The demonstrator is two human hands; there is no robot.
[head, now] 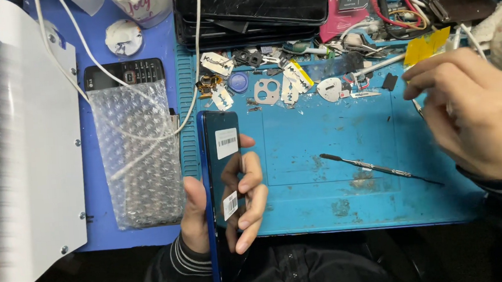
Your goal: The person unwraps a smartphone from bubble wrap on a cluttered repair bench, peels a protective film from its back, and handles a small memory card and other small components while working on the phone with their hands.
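1. The blue phone (221, 184) stands on edge at the near rim of the blue mat (326, 200); the left hand (232, 210) clamps it, thumb behind, fingers across the glossy back
2. Likely light, stiff, slick, glass-fragile; best pinched by its long side edges
3. Its long axis runs away from the person, top end far
4. The right hand (473, 119) hovers loosely curled over the small parts; whether it pinches anything I cannot tell; a metal spudger (376, 169) lies between

Phone (221, 178): lower end cut off by the bottom edge; left hand (231, 201) palm hidden behind it. Right hand (473, 113): motion-blurred, and whatever its fingertips pinch is too small to tell. Binder (3, 140): blurred, cut by the left edge. Small parts (282, 86) on the mat: too small to identify.
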